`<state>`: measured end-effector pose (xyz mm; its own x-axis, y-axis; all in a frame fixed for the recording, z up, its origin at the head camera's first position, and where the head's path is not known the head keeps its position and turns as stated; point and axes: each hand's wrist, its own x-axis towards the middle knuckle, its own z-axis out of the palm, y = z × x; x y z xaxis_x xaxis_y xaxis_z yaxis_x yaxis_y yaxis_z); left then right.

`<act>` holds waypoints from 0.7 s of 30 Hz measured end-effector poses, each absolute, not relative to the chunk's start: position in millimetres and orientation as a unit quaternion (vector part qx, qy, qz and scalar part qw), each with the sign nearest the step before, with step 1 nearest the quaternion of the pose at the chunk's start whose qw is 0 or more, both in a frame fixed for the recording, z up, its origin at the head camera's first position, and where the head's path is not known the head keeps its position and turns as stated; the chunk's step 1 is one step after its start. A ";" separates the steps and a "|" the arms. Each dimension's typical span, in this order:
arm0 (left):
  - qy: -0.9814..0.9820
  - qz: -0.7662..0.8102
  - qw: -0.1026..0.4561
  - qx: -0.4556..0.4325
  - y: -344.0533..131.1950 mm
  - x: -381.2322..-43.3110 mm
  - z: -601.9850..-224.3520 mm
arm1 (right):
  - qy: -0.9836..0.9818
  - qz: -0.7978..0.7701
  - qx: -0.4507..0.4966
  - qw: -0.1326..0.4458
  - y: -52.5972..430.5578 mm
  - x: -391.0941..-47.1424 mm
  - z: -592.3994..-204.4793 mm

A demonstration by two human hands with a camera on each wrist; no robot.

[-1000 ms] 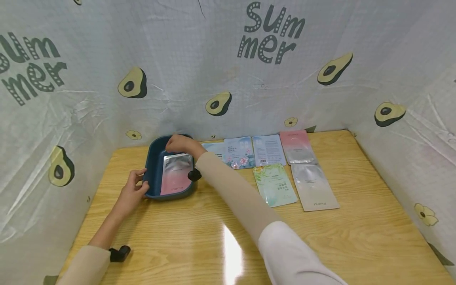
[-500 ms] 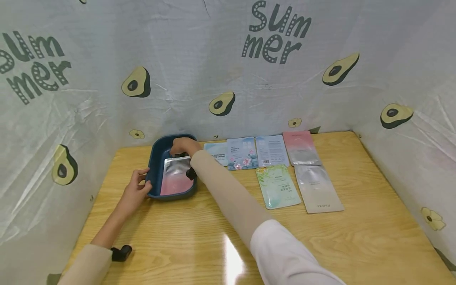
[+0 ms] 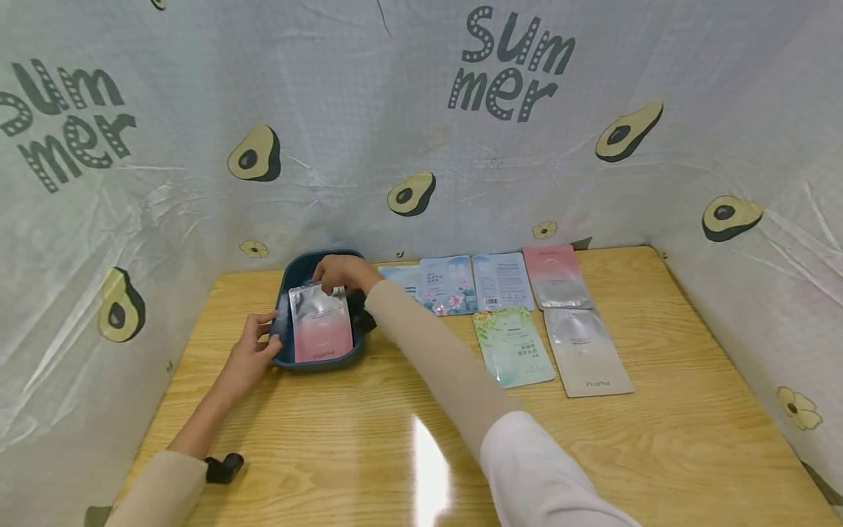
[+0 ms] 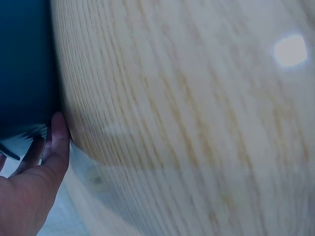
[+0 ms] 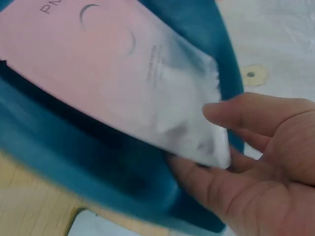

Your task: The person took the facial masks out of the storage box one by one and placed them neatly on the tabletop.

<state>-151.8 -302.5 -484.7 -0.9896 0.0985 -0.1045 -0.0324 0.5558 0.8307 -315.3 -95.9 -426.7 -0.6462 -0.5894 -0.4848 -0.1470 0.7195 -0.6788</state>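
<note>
A dark blue basin (image 3: 358,354) stands at the table's left back. My left hand (image 3: 250,351) holds its left side with bent fingers; in the left wrist view the hand (image 4: 34,182) meets the basin's outer wall (image 4: 27,64). My right hand (image 3: 342,272) reaches inside the basin and grips a pink and silver face mask sachet (image 3: 321,326) by its silver end. In the right wrist view the thumb lies over the sachet (image 5: 113,64) and other fingers (image 5: 197,182) are beneath it. The sachet is tilted, its silver end raised. Whatever lies below it is hidden.
To the basin's right lie flat sachets: a partly covered pale blue one (image 3: 400,278), two blue ones (image 3: 448,282) (image 3: 503,282), a green one (image 3: 515,348), a pink one (image 3: 558,278) and a silver-beige one (image 3: 588,351). A printed sheet (image 3: 329,146) surrounds the wooden table (image 3: 342,454).
My right hand now grips the sachet's silver end, which has been lifted and shifted slightly left in the basin. The left hand stays at the basin's side.
</note>
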 end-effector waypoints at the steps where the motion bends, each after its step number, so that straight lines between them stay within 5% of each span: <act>1: 0.880 0.469 0.072 0.018 -302.3 -151.9 -484.4 | 0.844 -0.334 -0.210 0.364 -93.3 -314.0 -426.4; 9: 0.888 0.455 0.070 0.018 -303.6 -150.8 -481.9 | 0.805 -0.413 -0.245 0.347 -81.8 -303.3 -426.0; 21: 0.883 0.463 0.071 0.013 -298.4 -149.8 -483.6 | 0.818 -0.435 -0.282 0.249 -62.5 -275.8 -437.8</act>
